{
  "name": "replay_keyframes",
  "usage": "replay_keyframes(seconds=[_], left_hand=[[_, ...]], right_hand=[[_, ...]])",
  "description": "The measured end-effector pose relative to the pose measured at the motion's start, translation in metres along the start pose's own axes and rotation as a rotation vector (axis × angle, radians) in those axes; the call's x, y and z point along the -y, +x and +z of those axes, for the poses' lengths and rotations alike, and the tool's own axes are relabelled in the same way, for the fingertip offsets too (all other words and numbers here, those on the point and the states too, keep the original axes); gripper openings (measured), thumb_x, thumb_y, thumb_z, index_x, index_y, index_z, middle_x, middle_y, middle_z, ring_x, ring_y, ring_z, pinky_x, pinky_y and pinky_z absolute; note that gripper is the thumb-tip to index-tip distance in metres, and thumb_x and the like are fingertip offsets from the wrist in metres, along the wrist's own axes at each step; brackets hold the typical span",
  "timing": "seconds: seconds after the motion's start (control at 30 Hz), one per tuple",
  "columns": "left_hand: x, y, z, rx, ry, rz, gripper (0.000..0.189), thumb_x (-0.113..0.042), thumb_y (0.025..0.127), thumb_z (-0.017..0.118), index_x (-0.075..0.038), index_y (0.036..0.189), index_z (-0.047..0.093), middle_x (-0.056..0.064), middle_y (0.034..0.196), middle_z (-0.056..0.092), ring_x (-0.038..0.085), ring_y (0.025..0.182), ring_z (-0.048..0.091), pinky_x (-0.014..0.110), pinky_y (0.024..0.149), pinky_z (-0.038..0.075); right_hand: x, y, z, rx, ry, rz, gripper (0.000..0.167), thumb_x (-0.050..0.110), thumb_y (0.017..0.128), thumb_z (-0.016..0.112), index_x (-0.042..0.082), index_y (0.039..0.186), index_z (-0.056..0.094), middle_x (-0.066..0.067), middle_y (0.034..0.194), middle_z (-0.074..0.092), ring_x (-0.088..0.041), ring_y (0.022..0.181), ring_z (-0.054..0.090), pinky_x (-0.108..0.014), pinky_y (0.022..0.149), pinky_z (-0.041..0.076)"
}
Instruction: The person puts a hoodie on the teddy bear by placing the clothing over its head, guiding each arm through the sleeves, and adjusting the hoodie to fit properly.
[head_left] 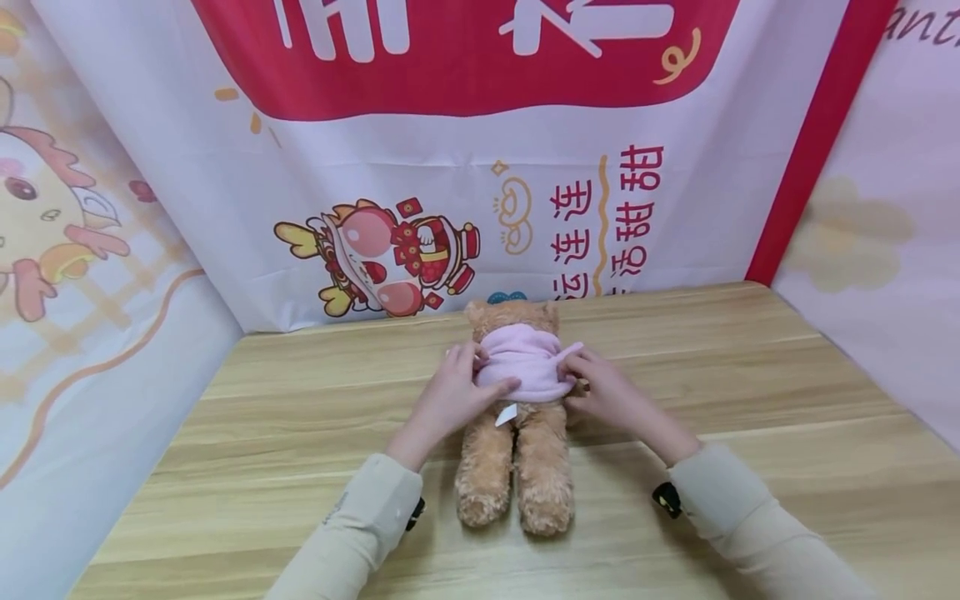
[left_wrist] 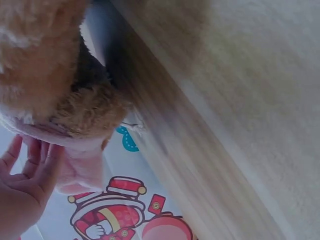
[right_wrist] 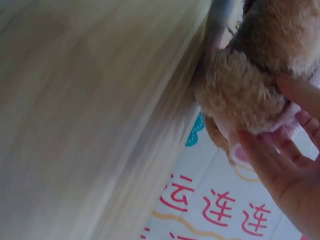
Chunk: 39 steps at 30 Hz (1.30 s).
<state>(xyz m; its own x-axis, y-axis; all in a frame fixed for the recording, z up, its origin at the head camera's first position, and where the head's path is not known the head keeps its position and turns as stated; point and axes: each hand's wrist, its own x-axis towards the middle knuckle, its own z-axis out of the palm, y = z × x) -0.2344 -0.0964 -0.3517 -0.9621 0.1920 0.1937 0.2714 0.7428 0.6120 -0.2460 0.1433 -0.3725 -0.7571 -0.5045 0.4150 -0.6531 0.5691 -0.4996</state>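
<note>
A brown plush teddy bear (head_left: 545,467) lies on the wooden table, legs toward me, head at the table's far edge. It wears a pink garment (head_left: 519,354), and a white tag (head_left: 507,414) sticks out below the hem. My left hand (head_left: 455,387) holds the garment's left side, its thumb lying across the cloth near the hem. In the left wrist view, its fingertips (left_wrist: 52,155) touch the pink cloth. On the other side my right hand (head_left: 600,385) pinches the garment, with a narrow pink strip rising above the fingers. The bear's face is hidden.
The wooden table (head_left: 315,417) extends around the bear. A printed white and red cloth (head_left: 450,150) hangs right behind its far edge. More printed cloth panels (head_left: 112,333) stand along the left and right sides.
</note>
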Motion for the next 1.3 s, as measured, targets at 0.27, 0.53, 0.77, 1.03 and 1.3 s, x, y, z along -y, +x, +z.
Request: replay_keyframes(seconds=[0.27,0.53,0.77,1.03,1.3], left_hand=[[0.010,-0.002,0.001,0.029,-0.073,-0.098,0.058,-0.051,0.080,0.070,-0.010,0.115,0.049,0.011,0.116,0.052,0.025,0.106,0.056,0.042,0.095,0.048],[0.022,-0.004,-0.003,0.033,-0.132,-0.109,0.055,-0.044,0.083,0.070,-0.008,0.119,0.050,0.014,0.117,0.054,0.026,0.107,0.056,0.042,0.096,0.047],[0.021,-0.008,-0.013,-0.013,-0.056,0.043,0.052,-0.035,0.086,0.069,-0.006,0.125,0.052,0.017,0.125,0.053,0.031,0.116,0.053,0.047,0.101,0.044],[0.010,-0.007,-0.019,-0.037,0.053,0.141,0.041,-0.035,0.093,0.060,-0.008,0.124,0.058,0.016,0.126,0.057,0.033,0.120,0.053,0.049,0.104,0.042],[0.005,-0.002,-0.019,-0.023,0.046,0.088,0.059,-0.038,0.084,0.071,-0.011,0.133,0.051,0.015,0.129,0.058,0.030,0.118,0.055,0.046,0.099,0.046]], right_hand=[[0.004,0.005,0.006,-0.030,0.116,0.066,0.019,-0.007,0.073,0.072,0.005,0.071,0.059,-0.012,0.091,0.055,-0.023,0.087,0.055,-0.030,0.075,0.055],[0.001,0.003,0.009,0.051,0.076,0.097,0.051,-0.001,0.066,0.079,0.005,0.111,0.054,-0.025,0.116,0.052,-0.038,0.107,0.052,-0.052,0.088,0.049],[-0.002,0.010,0.022,0.065,0.134,0.074,0.066,-0.007,0.065,0.075,-0.001,0.121,0.042,-0.025,0.123,0.053,-0.041,0.117,0.053,-0.053,0.101,0.044],[0.007,0.020,0.022,-0.063,0.053,0.085,0.050,-0.014,0.067,0.069,-0.003,0.113,0.054,-0.023,0.111,0.064,-0.038,0.103,0.062,-0.049,0.090,0.052],[0.014,0.025,0.010,-0.158,0.041,0.128,0.037,-0.007,0.075,0.070,-0.005,0.111,0.067,-0.025,0.105,0.069,-0.035,0.093,0.068,-0.042,0.081,0.056]])
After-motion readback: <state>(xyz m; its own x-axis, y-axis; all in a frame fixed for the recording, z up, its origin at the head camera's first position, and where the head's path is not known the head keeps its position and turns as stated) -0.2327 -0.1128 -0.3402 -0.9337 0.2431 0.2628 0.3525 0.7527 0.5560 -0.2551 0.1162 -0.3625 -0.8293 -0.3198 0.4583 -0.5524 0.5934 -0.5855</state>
